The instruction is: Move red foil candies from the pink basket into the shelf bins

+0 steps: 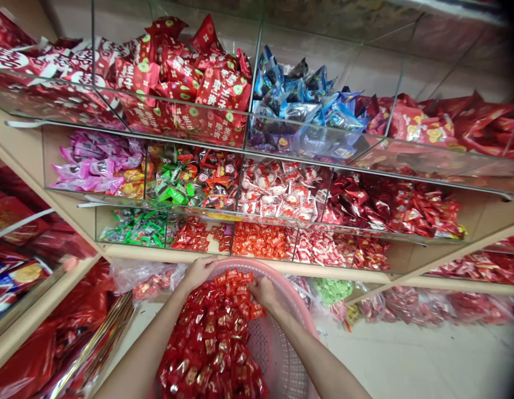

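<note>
A round pink plastic basket [309, 310] with perforated sides is in front of me. Dark red shiny wrapped candies [210, 338] are heaped in its left part. My left hand [200, 272] grips its far left rim, fingers bent over the edge. Inside the basket, my right hand [263, 292] is closed with curled fingers at the orange-red candy packets [234, 281], which lie atop the heap. Its fingertips are partly hidden, and it seems to pinch one or more packets.
A tiered wooden shelf with clear dividers spans the view. Its bottom row includes orange-red candies [263, 241] and green candies [136, 226]. Above are blue bags [302, 94] and red bags [190, 77]. Plastic bags of sweets [151, 280] sit on the floor below.
</note>
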The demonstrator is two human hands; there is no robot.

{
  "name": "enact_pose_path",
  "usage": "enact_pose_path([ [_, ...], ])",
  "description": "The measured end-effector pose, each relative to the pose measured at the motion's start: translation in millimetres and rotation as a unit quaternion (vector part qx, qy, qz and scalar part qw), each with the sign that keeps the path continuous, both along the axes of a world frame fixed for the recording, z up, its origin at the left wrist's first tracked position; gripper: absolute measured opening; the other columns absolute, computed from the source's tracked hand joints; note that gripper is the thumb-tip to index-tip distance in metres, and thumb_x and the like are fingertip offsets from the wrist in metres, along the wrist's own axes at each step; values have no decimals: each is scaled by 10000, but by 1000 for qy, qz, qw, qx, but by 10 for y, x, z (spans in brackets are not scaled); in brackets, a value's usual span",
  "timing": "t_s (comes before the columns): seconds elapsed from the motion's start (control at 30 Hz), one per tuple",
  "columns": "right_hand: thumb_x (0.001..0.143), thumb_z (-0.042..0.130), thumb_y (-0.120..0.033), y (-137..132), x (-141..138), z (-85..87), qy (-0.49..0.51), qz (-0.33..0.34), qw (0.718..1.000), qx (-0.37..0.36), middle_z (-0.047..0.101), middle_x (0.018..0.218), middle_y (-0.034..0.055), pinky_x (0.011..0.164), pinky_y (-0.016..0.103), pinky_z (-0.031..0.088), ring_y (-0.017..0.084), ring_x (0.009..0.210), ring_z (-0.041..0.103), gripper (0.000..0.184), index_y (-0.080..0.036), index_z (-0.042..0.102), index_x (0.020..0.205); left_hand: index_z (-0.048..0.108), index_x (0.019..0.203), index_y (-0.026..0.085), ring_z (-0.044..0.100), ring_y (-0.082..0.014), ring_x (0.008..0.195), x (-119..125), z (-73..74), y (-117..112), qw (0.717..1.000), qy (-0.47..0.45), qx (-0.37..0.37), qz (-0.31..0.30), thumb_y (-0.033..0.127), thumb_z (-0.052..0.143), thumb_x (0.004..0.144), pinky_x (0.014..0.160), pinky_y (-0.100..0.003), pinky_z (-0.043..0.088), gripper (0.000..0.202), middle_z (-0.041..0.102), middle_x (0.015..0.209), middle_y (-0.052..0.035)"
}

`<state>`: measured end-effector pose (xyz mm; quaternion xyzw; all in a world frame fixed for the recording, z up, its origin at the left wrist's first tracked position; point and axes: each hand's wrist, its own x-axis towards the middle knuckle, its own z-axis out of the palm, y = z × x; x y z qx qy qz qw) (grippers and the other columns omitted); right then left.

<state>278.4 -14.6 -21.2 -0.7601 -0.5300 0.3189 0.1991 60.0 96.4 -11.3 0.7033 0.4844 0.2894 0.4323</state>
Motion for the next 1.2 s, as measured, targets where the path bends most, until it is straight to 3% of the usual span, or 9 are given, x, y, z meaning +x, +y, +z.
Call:
enact_pose_path([
  [0.23,780,504,-350,-37,70,168,-51,-16,999,-3,558,456,15,472,205,325,108,463,496,341,-165,552,498,684,994,209,571,-229,1067,-13,-17,-1,1000,12,12,-4,512,557,689,988,-358,392,449,647,1100,-43],
  [0.43,844,438,-347,67,299,592,-118,16,989,92,581,521,25,500,205,299,95,497,490,368,-156,573,560,664,1036,213,557,-222,1087,-30,-45,5,999,29,18,-18,505,523,728,1003,-361,373,447,620,1149,-44],
  [0.53,866,429,-345,221,464,827,-197,16,974,107,625,668,41,562,208,325,119,612,547,272,-170,607,757,676,1013,214,562,-229,1080,-28,-40,2,1000,22,6,-10,504,537,711,1002,-362,376,441,633,1126,-37],
  [0.63,872,421,-247,396,617,972,-322,51,941,94,613,912,83,631,225,357,160,803,565,197,-185,552,1006,685,992,210,562,-237,1080,-23,-42,4,1000,7,2,-4,502,555,691,998,-369,384,439,642,1109,-35],
  [0.73,857,387,-126,546,718,1004,-421,111,897,77,519,1101,133,719,259,384,199,974,505,274,-184,513,1092,677,1008,200,562,-230,1081,-25,-70,18,1000,3,7,-7,497,552,702,996,-369,387,444,640,1111,-40],
  [0.83,844,356,-75,647,763,961,-468,132,871,61,463,1169,152,755,289,399,221,1022,468,335,-189,520,1113,667,1026,196,561,-221,1084,-34,-110,39,1000,13,16,-20,496,533,726,994,-362,388,445,632,1125,-48],
  [1.2,831,391,-65,760,769,857,-480,140,865,52,420,1226,170,779,327,423,235,1037,461,351,-183,516,1138,659,1041,194,555,-217,1092,-40,-93,34,999,8,17,-26,495,523,736,1003,-366,374,450,624,1142,-53],
])
